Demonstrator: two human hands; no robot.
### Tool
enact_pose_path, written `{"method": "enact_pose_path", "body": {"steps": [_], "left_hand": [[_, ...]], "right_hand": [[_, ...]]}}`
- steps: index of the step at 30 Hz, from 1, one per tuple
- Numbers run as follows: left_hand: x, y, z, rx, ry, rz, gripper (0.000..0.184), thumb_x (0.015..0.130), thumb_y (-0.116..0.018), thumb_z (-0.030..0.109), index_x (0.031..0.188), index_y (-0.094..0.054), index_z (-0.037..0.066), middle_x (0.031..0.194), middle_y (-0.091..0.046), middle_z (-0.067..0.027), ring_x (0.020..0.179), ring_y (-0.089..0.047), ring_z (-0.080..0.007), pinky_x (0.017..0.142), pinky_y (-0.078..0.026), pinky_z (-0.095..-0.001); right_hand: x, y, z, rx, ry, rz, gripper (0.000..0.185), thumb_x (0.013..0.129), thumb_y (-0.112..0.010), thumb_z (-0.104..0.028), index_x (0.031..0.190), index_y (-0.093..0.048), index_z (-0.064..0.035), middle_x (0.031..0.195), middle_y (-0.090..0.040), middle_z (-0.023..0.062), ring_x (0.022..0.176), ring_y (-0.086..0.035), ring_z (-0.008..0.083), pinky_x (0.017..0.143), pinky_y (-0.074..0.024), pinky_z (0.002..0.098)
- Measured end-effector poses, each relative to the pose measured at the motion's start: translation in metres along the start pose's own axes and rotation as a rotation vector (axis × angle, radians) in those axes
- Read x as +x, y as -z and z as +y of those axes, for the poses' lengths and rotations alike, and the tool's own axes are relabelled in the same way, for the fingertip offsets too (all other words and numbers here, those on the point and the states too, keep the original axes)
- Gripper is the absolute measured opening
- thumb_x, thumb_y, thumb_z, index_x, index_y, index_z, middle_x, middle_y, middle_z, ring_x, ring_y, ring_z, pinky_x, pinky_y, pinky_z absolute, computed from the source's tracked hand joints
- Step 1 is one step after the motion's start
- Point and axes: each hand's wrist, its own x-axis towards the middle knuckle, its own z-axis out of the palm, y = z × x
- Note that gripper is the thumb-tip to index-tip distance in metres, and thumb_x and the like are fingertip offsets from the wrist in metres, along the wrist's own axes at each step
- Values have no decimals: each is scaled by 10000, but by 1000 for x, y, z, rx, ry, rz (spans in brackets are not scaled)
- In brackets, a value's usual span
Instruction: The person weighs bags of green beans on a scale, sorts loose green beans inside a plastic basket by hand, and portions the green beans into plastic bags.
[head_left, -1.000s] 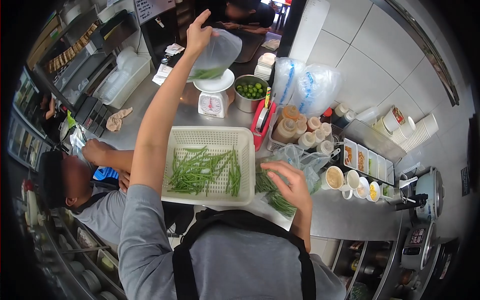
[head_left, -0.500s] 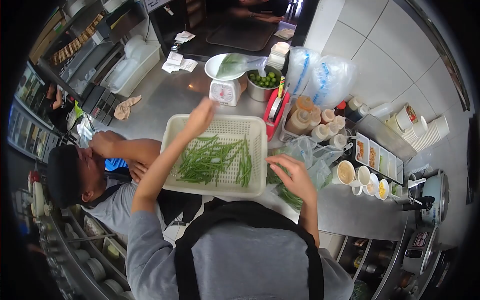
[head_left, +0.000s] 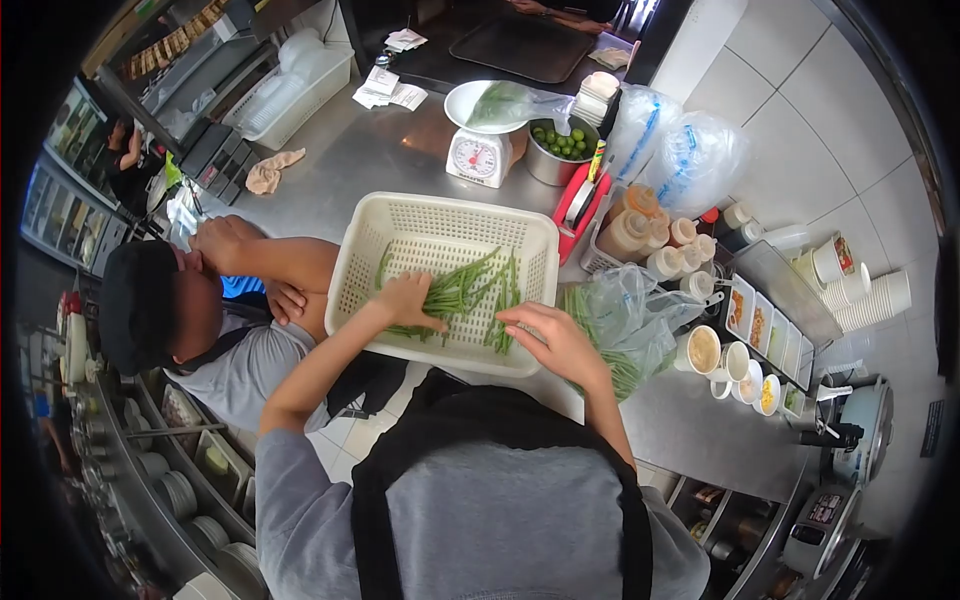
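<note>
So the white perforated plastic basket [head_left: 455, 213] is sitting on the steel tabletop [head_left: 400, 160] right in front of the person, probably because both hands are reaching in easily there. The green beans [head_left: 465, 288] are lying on its floor, and the high sides are likely keeping loose ones from rolling off. Left hand [head_left: 402, 302] is dipping into the bigger heap, fingers curving down over the stems, but I honestly can't tell how tightly it's closing. Right hand [head_left: 552, 335] is hovering apart from it over the basket's near right side, thumb and fingers spreading by the smaller bunch; can't tell if the tips are touching. A knotty-looking clear plastic bag [head_left: 630, 305] with more greens is resting just beside the basket on the right, seemingly for an easy reach. The dial scale [head_left: 478, 157] is standing beyond, its pan holding another bag [head_left: 505, 105] flat, dial facing the person so it's staying readable. As for looks, the beans are showing bright green, long, skinny and mostly straight, crisscrossing messily in the heap but lining up more neatly in the bunch.
</note>
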Motion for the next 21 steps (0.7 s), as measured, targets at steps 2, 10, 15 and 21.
{"method": "enact_pose_path", "body": {"steps": [2,10,15,21], "left_hand": [[-11,-3,14,106,21,-11,867,596,-652,661,1080,-443,-28,1052,-533,-186,1028,-516,-336,857,-428,-444],[3,-26,27,171,72,-43,541,691,-699,286,1031,-405,-15,973,-576,-180,925,-579,-332,789,-456,-439],[12,-10,24,-61,49,-155,358,760,-568,95,1032,-376,-37,888,-580,-239,882,-587,-362,778,-453,-428],[9,18,-1,-647,-226,-34,527,796,-525,88,1239,-274,-44,991,-546,-218,940,-546,-322,782,-432,-379]], "right_hand": [[3,-5,2,3,3,-22,199,851,-532,-154,980,-594,-16,905,-605,135,830,-581,315,735,-459,382],[16,-15,4,-9,74,-31,193,843,-543,-152,967,-592,-12,868,-599,141,796,-579,321,701,-459,396],[16,-11,8,-21,39,21,176,833,-552,-130,949,-605,-9,854,-601,140,793,-583,319,705,-459,383],[15,-21,39,350,-253,175,251,851,-583,-172,1031,-611,0,933,-646,124,845,-630,203,752,-482,303]]}}
